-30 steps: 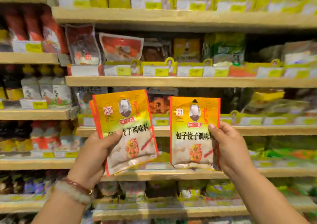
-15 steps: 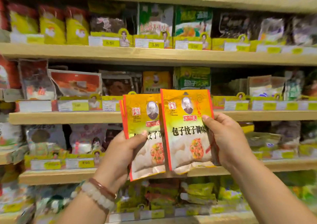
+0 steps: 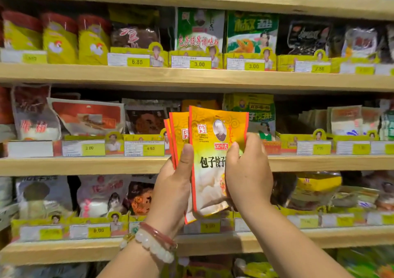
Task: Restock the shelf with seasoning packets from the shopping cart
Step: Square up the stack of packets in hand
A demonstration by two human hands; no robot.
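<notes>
Both hands clasp a fanned stack of at least 3 orange dumpling-seasoning packets (image 3: 215, 141) before the middle shelf (image 3: 85, 164). The left hand (image 3: 172, 190) pinches the left edges, thumb in front; the right hand (image 3: 247, 175) grips the right side. The flat foil sachets look light, flexible and slick; holding them by the side seams would probably keep them from sliding apart.
</notes>
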